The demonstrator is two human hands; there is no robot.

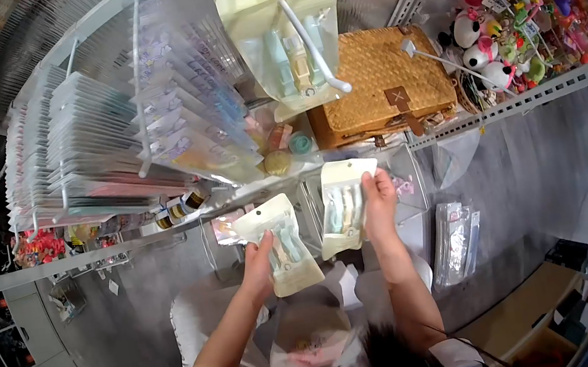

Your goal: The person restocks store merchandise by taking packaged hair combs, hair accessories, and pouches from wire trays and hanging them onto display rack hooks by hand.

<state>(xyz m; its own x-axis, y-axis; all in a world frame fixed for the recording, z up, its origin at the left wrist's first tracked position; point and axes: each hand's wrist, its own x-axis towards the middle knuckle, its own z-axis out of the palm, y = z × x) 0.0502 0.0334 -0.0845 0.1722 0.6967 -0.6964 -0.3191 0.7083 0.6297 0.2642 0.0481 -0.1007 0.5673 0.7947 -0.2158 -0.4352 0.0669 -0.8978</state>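
I see left hand [258, 266] pinching left pouch [293, 260] by its edge, right hand [380, 204] pinching right pouch [342, 210] near top corner; more pouches [276, 50] on hook [301, 28] above.

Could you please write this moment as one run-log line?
left hand: holding cream window pouch | right hand: holding second cream window pouch | white hook: matching pouches hanging | shelf: woven case

It was clearly a shop: clear packets [88, 136] hung in rows from display hooks [307, 37], bright trinkets [526, 12] clustered to one side.
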